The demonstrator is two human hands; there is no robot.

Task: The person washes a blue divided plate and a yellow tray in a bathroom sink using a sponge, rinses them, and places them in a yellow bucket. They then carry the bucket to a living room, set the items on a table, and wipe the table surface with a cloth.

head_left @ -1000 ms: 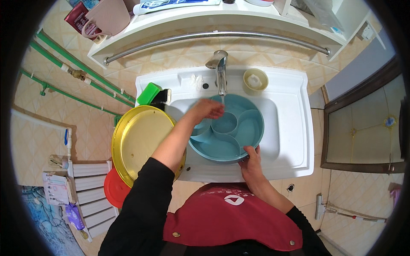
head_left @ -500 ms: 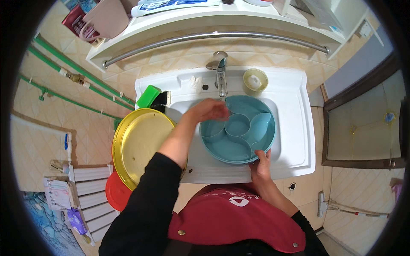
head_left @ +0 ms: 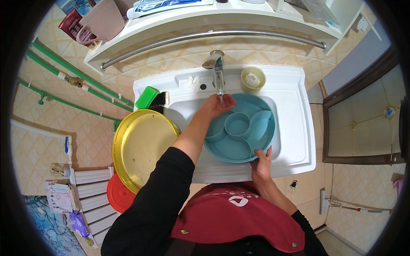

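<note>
A round blue divided tray rests in the white sink, with curved walls around a round middle compartment. At its near right edge my right hand grips the rim, thumb on top and fingers underneath. My left hand is cupped palm up just below the spout of the chrome faucet, over the tray's far left part. Its fingers are loosely bent and no object shows in it. Part of the tray's left side is hidden by my left hand and forearm.
A yellow round basin stands left of the sink beside a red round thing. A green sponge and a black brush-like thing lie on the sink's left corner. A small bowl with something white sits behind the tray. A metal rail runs above.
My left hand has moved a little right and away from me, from over the tray's left side to below the spout, and turned palm up. My right hand keeps its hold.
</note>
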